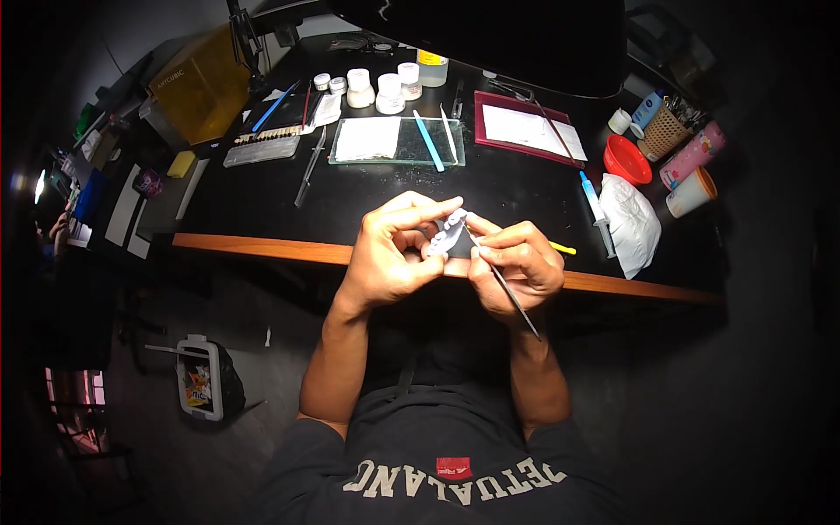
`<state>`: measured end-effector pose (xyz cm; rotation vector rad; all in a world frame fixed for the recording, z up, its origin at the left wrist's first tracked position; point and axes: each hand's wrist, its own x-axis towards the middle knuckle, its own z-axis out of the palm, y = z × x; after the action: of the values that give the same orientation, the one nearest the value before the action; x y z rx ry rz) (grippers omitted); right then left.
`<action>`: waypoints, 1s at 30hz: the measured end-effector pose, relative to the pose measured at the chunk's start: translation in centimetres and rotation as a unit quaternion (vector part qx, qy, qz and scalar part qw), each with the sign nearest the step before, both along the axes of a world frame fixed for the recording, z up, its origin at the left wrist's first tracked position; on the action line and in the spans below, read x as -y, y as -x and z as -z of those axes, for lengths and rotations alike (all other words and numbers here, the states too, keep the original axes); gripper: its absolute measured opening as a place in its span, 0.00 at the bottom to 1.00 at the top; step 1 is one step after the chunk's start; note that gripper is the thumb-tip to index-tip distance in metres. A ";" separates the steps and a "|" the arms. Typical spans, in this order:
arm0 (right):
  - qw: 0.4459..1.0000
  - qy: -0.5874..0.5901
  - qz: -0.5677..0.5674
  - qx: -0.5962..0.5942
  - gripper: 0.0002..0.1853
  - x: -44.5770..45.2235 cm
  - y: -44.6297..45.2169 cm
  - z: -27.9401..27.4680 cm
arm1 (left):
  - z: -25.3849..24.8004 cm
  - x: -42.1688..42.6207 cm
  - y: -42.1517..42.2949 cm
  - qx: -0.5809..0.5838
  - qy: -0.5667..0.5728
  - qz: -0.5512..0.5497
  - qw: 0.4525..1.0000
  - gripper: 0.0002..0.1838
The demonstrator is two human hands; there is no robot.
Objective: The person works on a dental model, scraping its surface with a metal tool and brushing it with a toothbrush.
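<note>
My left hand (392,249) pinches a small pale grey-white dental model (448,234) between thumb and fingers, just above the desk's front edge. In my right hand (525,262) is a thin dark-handled tool (516,302), gripped like a pen. Its tip end points up toward the model's right side, and my fingers partly hide that end, so I cannot tell whether it touches. The fingertips of both hands come close together around the model. A yellow stick-like end (563,248) shows beyond my right hand.
Behind my hands lie a glass slab (398,162) with a blue tool (429,140) and a maroon tray (525,103). Several white jars (389,94) stand farther back. A syringe (598,214), crumpled tissue (632,226) and red bowl (627,159) sit right. A bin (182,343) stands on the floor.
</note>
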<state>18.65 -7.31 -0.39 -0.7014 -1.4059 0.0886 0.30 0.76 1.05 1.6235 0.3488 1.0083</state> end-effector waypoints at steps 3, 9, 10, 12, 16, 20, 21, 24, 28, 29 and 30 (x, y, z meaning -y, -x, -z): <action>1.000 -0.002 -0.006 -0.012 0.08 0.0 0.1 0.0 | -0.1 0.0 0.0 -0.002 -0.004 0.001 1.000 0.33; 1.000 0.010 0.005 0.012 0.08 0.0 0.1 -0.3 | 0.2 0.0 0.0 -0.003 -0.016 0.001 1.000 0.33; 1.000 0.007 0.007 0.024 0.07 0.0 0.1 -0.6 | 0.3 0.0 0.0 -0.001 -0.018 0.003 1.000 0.33; 1.000 0.004 0.009 0.026 0.07 0.0 0.1 -0.6 | 0.4 -0.1 0.0 -0.001 -0.018 0.006 1.000 0.33; 1.000 0.007 0.012 0.004 0.08 0.0 0.3 -0.3 | 0.2 0.1 0.1 -0.004 -0.001 0.016 1.000 0.34; 1.000 0.009 0.011 0.004 0.08 0.0 0.3 -0.5 | 0.2 0.0 0.2 -0.009 0.007 0.024 1.000 0.33; 1.000 0.011 0.011 0.008 0.08 0.0 0.3 -0.6 | 0.3 0.0 0.3 -0.011 0.010 0.025 1.000 0.33; 1.000 0.014 0.012 0.016 0.08 0.0 0.3 -0.6 | 0.5 -0.1 0.3 -0.014 0.019 0.032 0.999 0.33; 1.000 0.011 0.009 0.014 0.08 0.0 0.3 -0.5 | 0.4 -0.1 0.3 -0.014 0.024 0.036 0.999 0.33; 1.000 0.011 0.008 0.014 0.08 0.0 0.3 -0.6 | 0.3 0.0 0.3 -0.015 0.023 0.034 0.999 0.33; 1.000 0.010 0.008 0.015 0.08 0.0 0.3 -0.6 | 0.3 0.0 0.2 -0.009 0.024 0.034 0.999 0.33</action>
<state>18.36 -7.33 0.23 -0.7341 -1.4283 0.0799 0.09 0.76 0.74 1.5908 0.3255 0.9276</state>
